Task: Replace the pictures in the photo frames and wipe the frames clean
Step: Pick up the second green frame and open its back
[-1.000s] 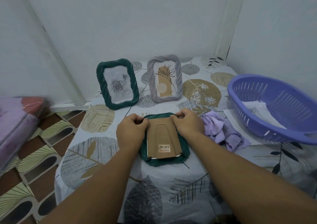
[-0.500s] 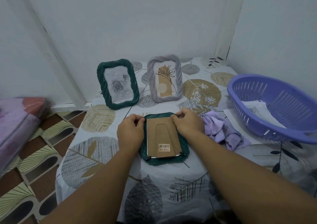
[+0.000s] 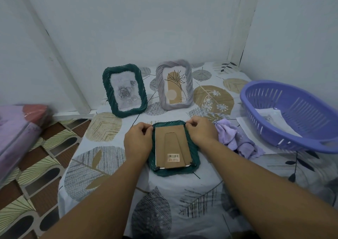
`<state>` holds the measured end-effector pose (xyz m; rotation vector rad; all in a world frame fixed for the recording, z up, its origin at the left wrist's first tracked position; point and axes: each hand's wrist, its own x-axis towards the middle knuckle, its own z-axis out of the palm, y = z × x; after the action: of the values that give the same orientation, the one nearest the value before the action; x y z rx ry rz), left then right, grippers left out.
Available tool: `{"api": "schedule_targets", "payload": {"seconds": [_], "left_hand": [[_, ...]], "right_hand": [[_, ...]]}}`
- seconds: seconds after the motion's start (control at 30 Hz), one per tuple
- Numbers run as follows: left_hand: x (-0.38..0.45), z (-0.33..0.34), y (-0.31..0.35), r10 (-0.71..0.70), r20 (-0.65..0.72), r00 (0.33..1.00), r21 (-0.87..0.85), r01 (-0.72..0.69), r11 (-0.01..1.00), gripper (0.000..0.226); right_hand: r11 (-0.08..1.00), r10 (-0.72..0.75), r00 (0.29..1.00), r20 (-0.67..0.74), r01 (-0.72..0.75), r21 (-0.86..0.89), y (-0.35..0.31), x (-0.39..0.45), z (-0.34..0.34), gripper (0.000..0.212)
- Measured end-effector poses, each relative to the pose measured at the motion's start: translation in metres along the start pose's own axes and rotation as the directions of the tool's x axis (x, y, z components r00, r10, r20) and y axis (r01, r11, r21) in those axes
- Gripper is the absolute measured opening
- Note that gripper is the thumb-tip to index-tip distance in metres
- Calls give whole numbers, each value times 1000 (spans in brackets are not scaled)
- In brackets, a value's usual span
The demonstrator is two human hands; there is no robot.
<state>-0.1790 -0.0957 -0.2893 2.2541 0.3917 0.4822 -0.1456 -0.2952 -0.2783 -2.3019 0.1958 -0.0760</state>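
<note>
1. Frame [image 3: 173, 147] laid face down mid-table, backing [image 3: 172, 147] exposed for picture swap.
2. Top corners pinched by left hand [image 3: 137, 141] and right hand [image 3: 201, 131], probably at clips.
3. Cloth [image 3: 236, 138] kept right of frame for wiping.

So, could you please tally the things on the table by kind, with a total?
Green photo frames: 2, one upright, one face down under the left hand and right hand
Grey photo frame: 1
Purple cloth: 1
Purple basket: 1
Total: 5
</note>
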Motion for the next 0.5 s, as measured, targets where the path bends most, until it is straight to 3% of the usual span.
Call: {"api": "schedule_targets", "payload": {"seconds": [0.5], "left_hand": [[-1,-4,4,-27,19,999,-23,27,999,9]], "right_hand": [[999,-34,999,6,34,36,2,-5,-1,17]]}}
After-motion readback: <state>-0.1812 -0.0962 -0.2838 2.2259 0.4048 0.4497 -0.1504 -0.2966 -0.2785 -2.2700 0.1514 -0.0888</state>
